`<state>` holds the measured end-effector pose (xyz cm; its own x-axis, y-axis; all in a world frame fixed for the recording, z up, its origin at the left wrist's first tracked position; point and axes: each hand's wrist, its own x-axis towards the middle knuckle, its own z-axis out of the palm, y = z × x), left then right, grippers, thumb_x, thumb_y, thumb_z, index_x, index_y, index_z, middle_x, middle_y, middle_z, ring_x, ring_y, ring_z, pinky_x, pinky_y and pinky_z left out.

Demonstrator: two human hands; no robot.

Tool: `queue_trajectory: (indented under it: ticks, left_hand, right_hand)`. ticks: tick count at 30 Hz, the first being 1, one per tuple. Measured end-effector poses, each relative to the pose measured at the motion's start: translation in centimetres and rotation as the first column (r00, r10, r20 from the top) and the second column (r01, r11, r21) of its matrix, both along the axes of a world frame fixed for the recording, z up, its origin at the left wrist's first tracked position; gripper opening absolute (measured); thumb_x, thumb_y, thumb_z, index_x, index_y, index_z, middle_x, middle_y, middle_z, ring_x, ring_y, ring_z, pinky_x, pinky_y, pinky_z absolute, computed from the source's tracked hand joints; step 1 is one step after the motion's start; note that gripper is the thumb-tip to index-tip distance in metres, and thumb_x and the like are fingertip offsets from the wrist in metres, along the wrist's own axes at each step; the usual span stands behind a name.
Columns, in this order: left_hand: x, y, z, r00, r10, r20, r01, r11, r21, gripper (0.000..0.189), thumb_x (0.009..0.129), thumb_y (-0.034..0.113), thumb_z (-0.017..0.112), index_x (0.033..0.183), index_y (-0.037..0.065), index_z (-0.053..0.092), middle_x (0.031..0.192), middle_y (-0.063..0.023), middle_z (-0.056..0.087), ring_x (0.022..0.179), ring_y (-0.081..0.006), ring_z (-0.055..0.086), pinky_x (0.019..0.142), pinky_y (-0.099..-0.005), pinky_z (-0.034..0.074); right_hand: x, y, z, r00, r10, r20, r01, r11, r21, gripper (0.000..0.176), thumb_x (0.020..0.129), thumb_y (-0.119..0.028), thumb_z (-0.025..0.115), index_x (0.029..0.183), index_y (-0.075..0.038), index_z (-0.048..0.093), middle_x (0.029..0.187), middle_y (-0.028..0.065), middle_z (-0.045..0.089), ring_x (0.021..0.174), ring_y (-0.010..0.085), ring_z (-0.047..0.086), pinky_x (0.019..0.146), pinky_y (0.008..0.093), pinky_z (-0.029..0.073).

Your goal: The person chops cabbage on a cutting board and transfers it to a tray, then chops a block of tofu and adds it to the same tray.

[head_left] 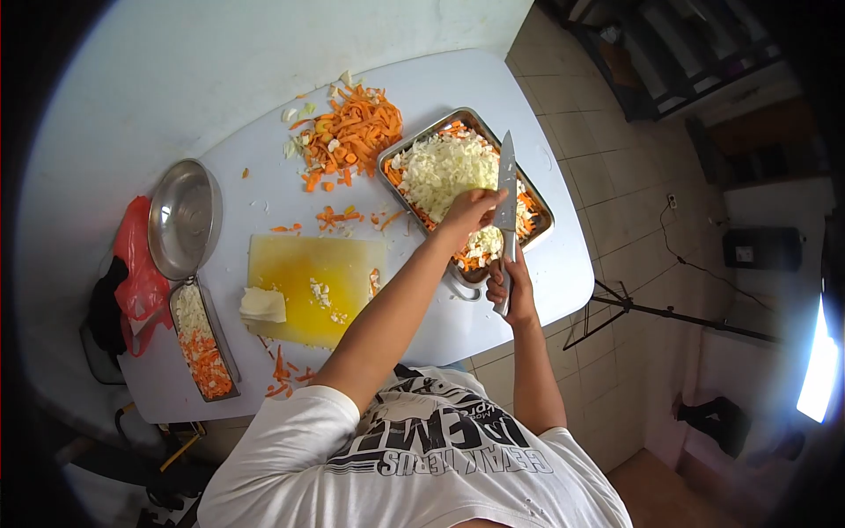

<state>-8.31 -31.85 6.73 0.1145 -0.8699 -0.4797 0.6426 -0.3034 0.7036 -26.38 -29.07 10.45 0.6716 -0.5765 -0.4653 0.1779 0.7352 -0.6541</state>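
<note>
My right hand [513, 286] is closed around the handle of a kitchen knife [508, 167], whose blade points away from me with bits stuck to it. My left hand [475, 211] has its fingers bent together at the blade's left side, pinching it near the middle. Both hands are above the near right part of a metal tray [425, 132]. The tray holds a heap of chopped cabbage [449, 163] over orange carrot pieces [393, 173]. Part of the heap is hidden by my left hand and the knife.
A yellow cutting board [304, 264] bears a pale cabbage piece [263, 304] and scraps. Carrot peelings [356, 132] lie piled behind it. At left are a metal bowl [183, 216], a narrow tray [231, 374] of chopped vegetables and a red plastic bag [141, 264]. A tripod leg [607, 317] stands right of the table.
</note>
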Motion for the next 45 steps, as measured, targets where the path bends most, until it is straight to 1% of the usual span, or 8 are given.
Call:
queue_trajectory:
  ticks: [14, 17, 23, 26, 29, 31, 40, 45]
  left_hand:
    - [5.8, -6.0, 0.2, 0.895, 0.404, 0.190, -0.381, 0.913, -0.147, 0.021, 0.090, 0.012, 0.064, 0.104, -0.004, 0.065, 0.099, -0.0109, 0.070, 0.093, -0.0160, 0.068, 0.078, -0.0255, 0.055]
    - [5.5, -5.1, 0.4, 0.345, 0.141, 0.928, 0.006, 0.988, -0.153, 0.021, 0.091, 0.016, 0.059, 0.095, -0.003, 0.068, 0.105, -0.0104, 0.069, 0.096, -0.0255, 0.067, 0.084, -0.0355, 0.055]
    - [3.6, -2.0, -1.8, -0.354, 0.210, 0.911, 0.113, 0.977, -0.182, 0.020, 0.091, 0.019, 0.056, 0.096, 0.010, 0.073, 0.121, -0.0067, 0.063, 0.127, -0.0283, 0.046, 0.105, -0.0563, 0.031]
    - [4.8, -1.1, -2.1, -0.051, 0.263, 0.964, 0.180, 0.951, -0.250, 0.014, 0.087, 0.016, 0.060, 0.085, 0.009, 0.072, 0.121, -0.0054, 0.063, 0.129, -0.0295, 0.045, 0.106, -0.0581, 0.029]
    - [4.1, -0.4, -1.8, -0.474, 0.211, 0.855, 0.285, 0.955, -0.077, 0.006, 0.074, 0.013, 0.066, 0.070, 0.012, 0.069, 0.134, -0.0022, 0.056, 0.138, -0.0301, 0.032, 0.114, -0.0612, 0.014]
    - [2.4, 0.6, 0.3, -0.396, 0.041, 0.917, 0.215, 0.975, 0.049, 0.013, 0.078, 0.025, 0.067, 0.077, 0.014, 0.074, 0.145, -0.0041, 0.045, 0.143, -0.0294, 0.019, 0.113, -0.0663, 0.002]
    - [4.6, 13.6, -4.5, -0.094, 0.429, 0.898, -0.091, 0.895, -0.437, 0.043, 0.077, -0.010, 0.053, 0.115, 0.005, 0.064, 0.127, -0.0128, 0.057, 0.120, -0.0316, 0.052, 0.101, -0.0386, 0.043]
    - [10.5, 30.5, -9.1, -0.103, 0.084, 0.991, -0.363, 0.924, -0.116, 0.037, 0.090, 0.008, 0.054, 0.126, 0.002, 0.051, 0.137, -0.0187, 0.049, 0.130, -0.0365, 0.042, 0.109, -0.0428, 0.036]
  right_hand:
    - [-5.9, 5.4, -0.2, 0.826, -0.045, -0.562, -0.203, 0.906, -0.372, 0.059, 0.095, -0.015, 0.052, 0.149, -0.017, 0.030, 0.066, 0.0042, 0.054, 0.048, 0.0140, 0.049, 0.047, 0.0281, 0.043]
    - [-6.6, 5.1, 0.9, 0.593, -0.393, -0.702, -0.507, 0.495, -0.706, 0.058, 0.083, -0.010, 0.063, 0.140, -0.014, 0.048, 0.076, 0.0158, 0.063, 0.061, 0.0303, 0.062, 0.060, 0.0403, 0.050]
    - [-5.7, 3.3, 3.0, 0.441, -0.442, -0.781, -0.647, 0.447, -0.618, 0.060, 0.078, -0.004, 0.069, 0.135, -0.013, 0.054, 0.083, 0.0170, 0.065, 0.067, 0.0289, 0.065, 0.064, 0.0374, 0.052]
    - [-5.7, 3.0, 2.9, 0.480, -0.451, -0.752, -0.618, 0.435, -0.655, 0.058, 0.078, -0.003, 0.069, 0.134, -0.010, 0.054, 0.091, 0.0186, 0.067, 0.073, 0.0290, 0.068, 0.068, 0.0361, 0.053]
    - [-6.5, 2.6, 1.0, 0.608, -0.475, -0.636, -0.513, 0.377, -0.771, 0.053, 0.080, -0.005, 0.067, 0.132, -0.009, 0.055, 0.096, 0.0204, 0.068, 0.079, 0.0317, 0.068, 0.072, 0.0389, 0.053]
    - [-6.6, 2.9, 1.6, 0.606, -0.457, -0.651, -0.505, 0.411, -0.759, 0.052, 0.081, -0.003, 0.066, 0.131, -0.004, 0.055, 0.095, 0.0201, 0.068, 0.075, 0.0242, 0.067, 0.069, 0.0339, 0.052]
    - [-9.0, 5.3, 3.4, 0.614, -0.339, -0.713, -0.575, 0.425, -0.699, 0.049, 0.084, 0.000, 0.063, 0.132, 0.001, 0.052, 0.090, 0.0194, 0.066, 0.068, 0.0167, 0.059, 0.062, 0.0300, 0.048]
    - [-7.0, 6.8, -1.2, 0.786, -0.029, -0.617, -0.607, 0.149, -0.781, 0.054, 0.083, -0.005, 0.064, 0.135, -0.008, 0.051, 0.102, 0.0253, 0.066, 0.092, 0.0390, 0.066, 0.077, 0.0421, 0.052]
